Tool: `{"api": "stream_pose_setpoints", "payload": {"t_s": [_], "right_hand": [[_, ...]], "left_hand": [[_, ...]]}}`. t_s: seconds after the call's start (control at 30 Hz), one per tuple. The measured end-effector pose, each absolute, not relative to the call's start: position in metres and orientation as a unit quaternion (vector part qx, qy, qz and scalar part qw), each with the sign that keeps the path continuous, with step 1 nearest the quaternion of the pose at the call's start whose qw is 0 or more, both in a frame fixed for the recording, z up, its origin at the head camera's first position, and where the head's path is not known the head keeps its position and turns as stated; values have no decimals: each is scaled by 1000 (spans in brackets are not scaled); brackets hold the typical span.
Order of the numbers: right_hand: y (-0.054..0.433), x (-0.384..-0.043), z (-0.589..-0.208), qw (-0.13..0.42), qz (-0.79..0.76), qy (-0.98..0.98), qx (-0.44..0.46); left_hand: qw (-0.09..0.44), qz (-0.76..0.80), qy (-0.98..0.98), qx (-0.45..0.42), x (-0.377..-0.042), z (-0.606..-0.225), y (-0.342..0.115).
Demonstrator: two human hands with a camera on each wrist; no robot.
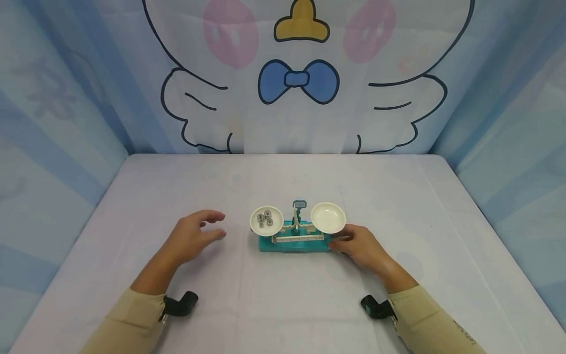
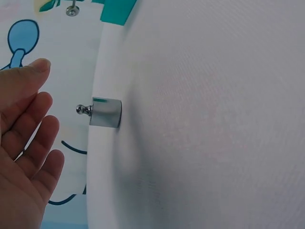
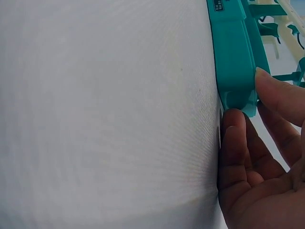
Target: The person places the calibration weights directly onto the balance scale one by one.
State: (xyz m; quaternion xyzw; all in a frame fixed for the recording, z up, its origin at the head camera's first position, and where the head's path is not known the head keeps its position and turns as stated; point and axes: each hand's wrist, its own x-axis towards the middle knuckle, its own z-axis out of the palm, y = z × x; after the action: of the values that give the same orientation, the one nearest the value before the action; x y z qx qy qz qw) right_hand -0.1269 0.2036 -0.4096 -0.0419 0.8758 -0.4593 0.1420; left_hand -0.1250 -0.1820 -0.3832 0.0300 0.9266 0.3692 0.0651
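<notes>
A small balance scale stands mid-table in the head view, with a teal base [image 1: 294, 246], a left pan [image 1: 254, 228] and a right pan [image 1: 328, 217]. Several small metal weights [image 1: 265, 218] sit in the left pan; the right one holds nothing. My right hand [image 1: 360, 246] grips the base's right end; in the right wrist view the thumb [image 3: 274, 90] presses its edge. Left of the scale, my left hand [image 1: 190, 238] hovers with nothing held, fingers loosely bent. A larger metal weight [image 2: 106, 112] stands on the table in the left wrist view; I cannot make it out from the head.
White cloth [image 1: 283, 305] covers the table. A printed curtain [image 1: 298, 118] hangs behind its far edge, with blue patterned curtains [image 1: 48, 147] along the sides. Black wrist devices [image 1: 181, 304] project from both sleeves.
</notes>
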Motion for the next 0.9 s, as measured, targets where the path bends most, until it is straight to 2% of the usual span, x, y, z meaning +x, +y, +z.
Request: {"api": "stream_pose_setpoints", "payload": {"t_s": [0.33, 0.9], "right_hand": [[204, -127, -409, 138, -457, 877, -46], [204, -126, -409, 140, -466, 873, -43]], "left_hand": [[90, 373, 923, -12, -131, -396, -185], [90, 360, 929, -2, -137, -409, -186]]}}
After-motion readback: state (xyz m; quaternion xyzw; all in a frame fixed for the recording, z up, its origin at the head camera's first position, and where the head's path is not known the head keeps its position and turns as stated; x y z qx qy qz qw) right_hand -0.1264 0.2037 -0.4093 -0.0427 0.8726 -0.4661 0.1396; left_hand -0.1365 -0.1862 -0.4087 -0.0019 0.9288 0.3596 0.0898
